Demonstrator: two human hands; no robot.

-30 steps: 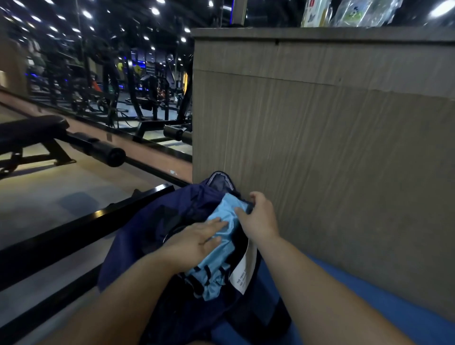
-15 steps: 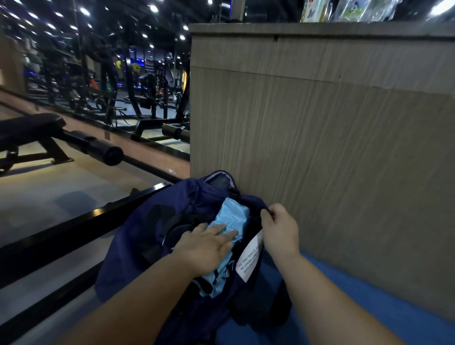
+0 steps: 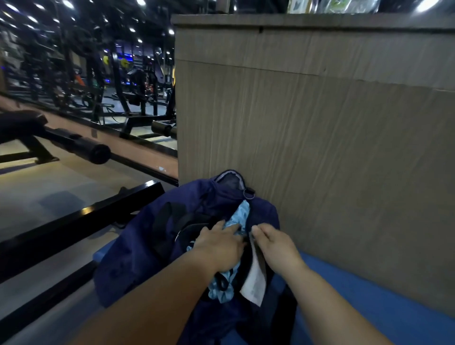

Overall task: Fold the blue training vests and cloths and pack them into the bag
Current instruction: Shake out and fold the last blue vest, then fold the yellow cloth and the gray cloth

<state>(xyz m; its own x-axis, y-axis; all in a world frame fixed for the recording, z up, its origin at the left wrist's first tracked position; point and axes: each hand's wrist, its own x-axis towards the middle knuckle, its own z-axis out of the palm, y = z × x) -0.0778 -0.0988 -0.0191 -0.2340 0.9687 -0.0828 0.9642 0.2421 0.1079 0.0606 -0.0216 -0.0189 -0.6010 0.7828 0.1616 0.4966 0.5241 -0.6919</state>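
Left hand [image 3: 219, 243] lies flat, fingers straight, pressing the light blue cloth [image 3: 240, 216] down inside the open navy bag [image 3: 138, 246]. Right hand [image 3: 278, 246] curls its fingers and pinches the bag's rim beside the white label [image 3: 254, 283]. Behind the bag stands a wooden panel [image 3: 320, 147], and a blue pad [image 3: 369, 307] lies under it.

A grey-brown wood-grain counter front [image 3: 320, 135] fills the right. Left, a dim gym: pale floor [image 3: 49, 187], black rail [image 3: 73, 221], padded bench [image 3: 22, 122], what seem weight racks [image 3: 110, 86] under small ceiling spotlights [image 3: 140, 2].
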